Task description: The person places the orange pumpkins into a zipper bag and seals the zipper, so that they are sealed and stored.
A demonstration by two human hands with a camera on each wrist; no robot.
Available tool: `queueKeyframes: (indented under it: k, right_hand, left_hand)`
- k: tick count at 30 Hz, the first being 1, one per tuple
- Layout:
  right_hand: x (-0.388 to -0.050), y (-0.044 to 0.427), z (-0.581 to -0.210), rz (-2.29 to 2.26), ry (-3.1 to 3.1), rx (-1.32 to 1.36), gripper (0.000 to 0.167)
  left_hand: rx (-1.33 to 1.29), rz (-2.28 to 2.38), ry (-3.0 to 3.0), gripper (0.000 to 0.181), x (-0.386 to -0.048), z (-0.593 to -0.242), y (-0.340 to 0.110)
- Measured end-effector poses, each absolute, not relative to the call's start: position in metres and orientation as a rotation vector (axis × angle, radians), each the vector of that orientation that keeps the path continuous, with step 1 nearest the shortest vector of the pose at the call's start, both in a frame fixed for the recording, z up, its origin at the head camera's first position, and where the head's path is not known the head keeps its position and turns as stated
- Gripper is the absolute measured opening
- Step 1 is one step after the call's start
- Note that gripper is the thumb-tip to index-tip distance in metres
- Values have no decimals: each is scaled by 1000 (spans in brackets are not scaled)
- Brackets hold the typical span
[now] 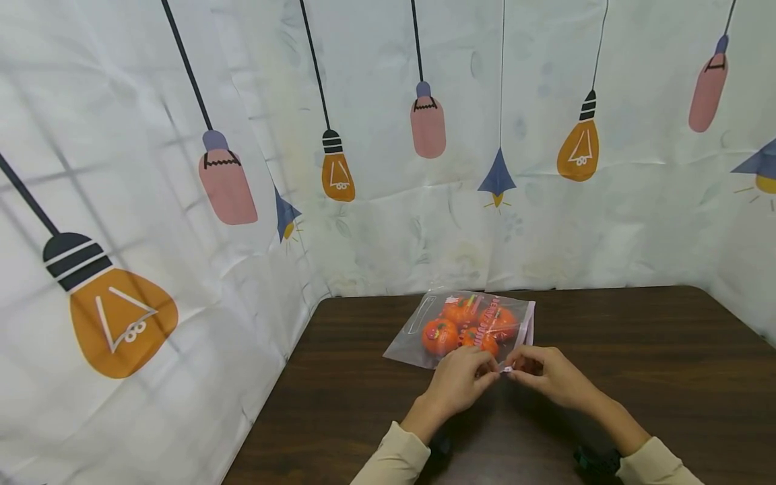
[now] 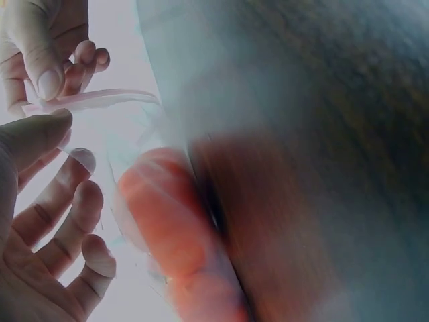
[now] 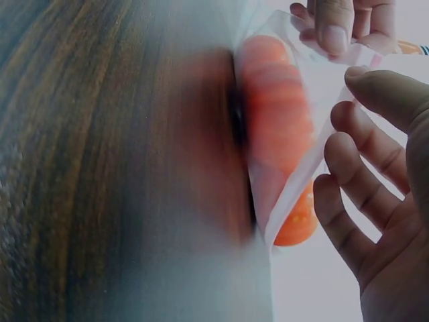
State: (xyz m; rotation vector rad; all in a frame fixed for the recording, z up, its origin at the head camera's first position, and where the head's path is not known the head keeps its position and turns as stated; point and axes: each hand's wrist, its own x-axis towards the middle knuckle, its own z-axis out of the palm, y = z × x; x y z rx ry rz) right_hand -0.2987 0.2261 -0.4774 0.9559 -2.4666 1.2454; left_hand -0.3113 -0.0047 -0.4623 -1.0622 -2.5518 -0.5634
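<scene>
A clear plastic zip bag (image 1: 407, 343) with pink print lies on the table, holding several round orange-red fruit-like things (image 1: 440, 337). Its pale pink edge strip (image 1: 529, 325) runs along the right side. At the near right corner, my left hand (image 1: 462, 378) pinches the bag's edge between thumb and finger. Just to its right, my right hand (image 1: 550, 374) pinches the same strip, the fingertips of both hands close together. In the left wrist view the strip (image 2: 114, 98) stretches away from the fingertips. The other fingers of both hands are loosely bent.
A dark brown wooden table (image 1: 636, 350) stretches around the bag. Behind it and to the left hangs a white curtain (image 1: 388, 236) printed with lamps and bulbs, close to the table's edges. Dark bands show near both wrists.
</scene>
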Motion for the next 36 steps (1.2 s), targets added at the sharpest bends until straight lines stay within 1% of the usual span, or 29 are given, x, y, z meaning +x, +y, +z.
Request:
queueKeyframes:
  k: [9, 20, 36]
  right_hand:
    - [-298, 226, -475, 1248, -2416, 971, 14]
    - [-298, 227, -476, 1197, -2411, 973, 13]
    - [-298, 227, -477, 1124, -2415, 972, 15]
  left_hand:
    - [-1038, -625, -2485, 6, -310, -464, -5]
    - [-982, -670, -2481, 7, -307, -462, -4]
    - [-995, -717, -2436, 7, -307, -458, -6]
